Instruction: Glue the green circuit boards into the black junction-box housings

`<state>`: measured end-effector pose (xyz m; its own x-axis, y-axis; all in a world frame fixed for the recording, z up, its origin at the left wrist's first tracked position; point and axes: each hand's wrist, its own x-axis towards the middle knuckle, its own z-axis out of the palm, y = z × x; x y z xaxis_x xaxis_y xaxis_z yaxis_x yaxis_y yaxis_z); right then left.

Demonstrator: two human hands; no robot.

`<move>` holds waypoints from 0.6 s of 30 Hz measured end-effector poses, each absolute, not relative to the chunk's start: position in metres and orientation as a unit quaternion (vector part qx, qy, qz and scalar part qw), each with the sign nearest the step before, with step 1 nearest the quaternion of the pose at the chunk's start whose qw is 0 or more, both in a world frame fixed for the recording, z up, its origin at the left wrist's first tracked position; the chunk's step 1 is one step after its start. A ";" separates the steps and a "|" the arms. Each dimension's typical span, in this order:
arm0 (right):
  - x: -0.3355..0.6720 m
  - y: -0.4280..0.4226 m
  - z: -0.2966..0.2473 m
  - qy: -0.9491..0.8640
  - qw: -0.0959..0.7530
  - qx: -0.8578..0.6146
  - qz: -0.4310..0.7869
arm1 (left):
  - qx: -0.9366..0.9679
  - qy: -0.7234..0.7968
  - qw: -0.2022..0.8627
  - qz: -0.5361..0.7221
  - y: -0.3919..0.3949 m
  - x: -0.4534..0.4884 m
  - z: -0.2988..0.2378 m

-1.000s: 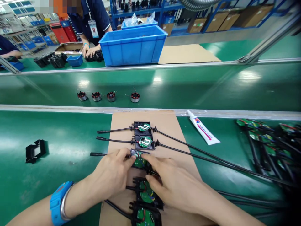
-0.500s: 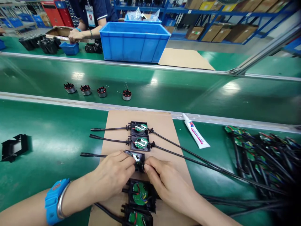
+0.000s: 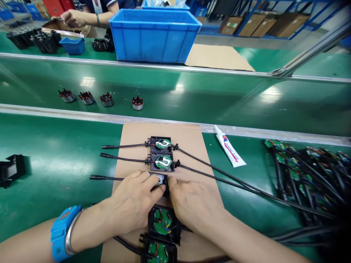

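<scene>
My left hand (image 3: 137,202) is closed at a small black plastic housing (image 3: 165,190), its thumb and fingertips pressing on the circuit board inside. Bent fingers of my right hand (image 3: 196,201) press together against the housing's right end; what they pinch is hidden. A black cable (image 3: 106,178) with a plug comes out on the left. Just beyond sit two similar housings, each holding a round green circuit board (image 3: 163,162) with white paste and cables at both ends. Nearer me, another open housing (image 3: 164,223) shows a green board with coloured wires, and one more is below it.
Cardboard (image 3: 192,135) lies under the housings. To the right are a white paste tube (image 3: 230,149) and a heap of boards with black cables (image 3: 307,175). Several motor stators (image 3: 137,103) stand behind, before a blue bin (image 3: 153,36). Another person's hand (image 3: 74,18) is at the back left.
My left thumb has moved right over the board, and my right fingers have curled in closer to the housing. The whole view has tilted down slightly. The other person's hand has lifted off the small blue box.
</scene>
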<state>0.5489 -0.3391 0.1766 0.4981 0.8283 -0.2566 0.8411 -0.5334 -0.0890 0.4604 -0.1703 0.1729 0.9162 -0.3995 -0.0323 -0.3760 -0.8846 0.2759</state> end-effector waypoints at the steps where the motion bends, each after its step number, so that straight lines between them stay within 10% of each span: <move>1: 0.550 -0.338 0.179 0.487 0.021 0.863 -0.131 | 0.971 -0.192 0.132 -0.044 -0.171 0.461 0.174; 18: 0.565 -0.363 0.166 0.528 -0.253 0.801 -0.126 | 0.961 -0.190 0.193 -0.048 -0.169 0.460 0.184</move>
